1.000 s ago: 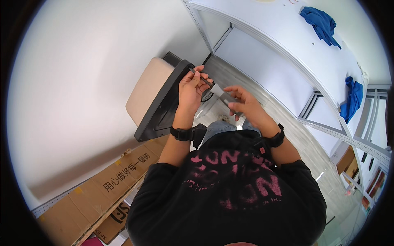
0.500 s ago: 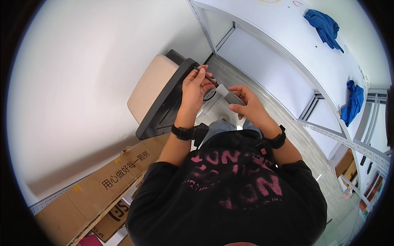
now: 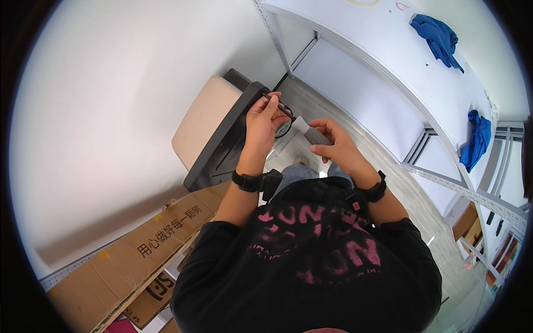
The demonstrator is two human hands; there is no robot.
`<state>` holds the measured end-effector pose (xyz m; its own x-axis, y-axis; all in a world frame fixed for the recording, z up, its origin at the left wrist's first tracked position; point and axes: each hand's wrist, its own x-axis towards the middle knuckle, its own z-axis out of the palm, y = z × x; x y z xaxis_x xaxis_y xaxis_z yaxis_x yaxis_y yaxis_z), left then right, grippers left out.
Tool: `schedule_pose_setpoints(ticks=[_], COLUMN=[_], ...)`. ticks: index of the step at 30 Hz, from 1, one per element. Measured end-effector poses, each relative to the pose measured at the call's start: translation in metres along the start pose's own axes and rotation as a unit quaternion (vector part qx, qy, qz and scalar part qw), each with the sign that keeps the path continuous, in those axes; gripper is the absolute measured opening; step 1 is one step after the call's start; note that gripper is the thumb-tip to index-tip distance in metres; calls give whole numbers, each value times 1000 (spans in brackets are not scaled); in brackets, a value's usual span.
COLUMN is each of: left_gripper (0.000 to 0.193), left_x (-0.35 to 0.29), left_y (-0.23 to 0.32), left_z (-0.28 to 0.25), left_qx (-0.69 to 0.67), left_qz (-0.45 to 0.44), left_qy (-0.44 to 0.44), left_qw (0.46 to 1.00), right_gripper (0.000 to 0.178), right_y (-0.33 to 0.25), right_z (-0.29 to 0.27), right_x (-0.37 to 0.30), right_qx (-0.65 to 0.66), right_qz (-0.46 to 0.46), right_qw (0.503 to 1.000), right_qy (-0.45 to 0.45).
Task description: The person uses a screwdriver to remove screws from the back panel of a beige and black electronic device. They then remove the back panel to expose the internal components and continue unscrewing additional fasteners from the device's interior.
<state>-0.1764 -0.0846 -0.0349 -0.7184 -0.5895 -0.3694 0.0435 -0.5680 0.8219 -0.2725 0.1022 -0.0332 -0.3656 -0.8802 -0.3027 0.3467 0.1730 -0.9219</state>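
Nearest the camera, the wearer's black T-shirt (image 3: 305, 266) with worn pink print fills the lower middle, hiding much of the jeans (image 3: 294, 176) and all but a little of one shoe. Black straps circle both wrists. Ahead of the body, the right hand (image 3: 338, 147) has its fingers curled about a grey tool (image 3: 318, 137) with a paler collar; its rear end disappears in the palm. A thin dark rod (image 3: 286, 112) runs from that collar to the left hand (image 3: 260, 125), whose thumb and fingers pinch it, covering part of its length. The rod's far tip lies at the upper corner of a dark panel (image 3: 225, 141) backed by a beige cushion (image 3: 202, 122); whether it touches the panel is impossible to tell. A round, partly transparent object (image 3: 284, 130) sits half hidden behind the left hand, its kind unclear. At lower left, a long cardboard piece (image 3: 122, 272) is cut off by the dark fisheye rim. Beyond the grey floor (image 3: 400, 191), a white shelf (image 3: 361, 22) carries two crumpled blue cloths (image 3: 438, 38); the items at far right are too small to identify.
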Motion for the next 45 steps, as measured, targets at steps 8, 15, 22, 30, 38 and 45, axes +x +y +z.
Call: schedule_pose_setpoints(ticks=[8,15,22,30,38,45], left_gripper=[26,27,26,25,24,22], left_x=[-2,-1,-2,-1,0,-2], left_y=[-1,-1,0,0,-2,-3], left_z=[5,6,7,7,7,3], left_qx=[-8,-16,-24,-35,-41,-40], left_qz=[20,5,8,11,22,18], left_qy=[23,27,25,29,29,33], left_qw=[1000,999,999,999,999,998], right_gripper=[51,48,38,36,37,42], right_y=[-14,-2,-3,-5,-3,-5], right_z=[-14,0,-3,-3,-5,5], right_x=[2,-3,-2,-1,1,-1], right_qx=[244,47,214,271,365,78], right_qz=[173,26,78,91,89,-21], right_qw=[950,998,972,957,925,996], right_qy=[-93,-16,-52,-44,-61,21])
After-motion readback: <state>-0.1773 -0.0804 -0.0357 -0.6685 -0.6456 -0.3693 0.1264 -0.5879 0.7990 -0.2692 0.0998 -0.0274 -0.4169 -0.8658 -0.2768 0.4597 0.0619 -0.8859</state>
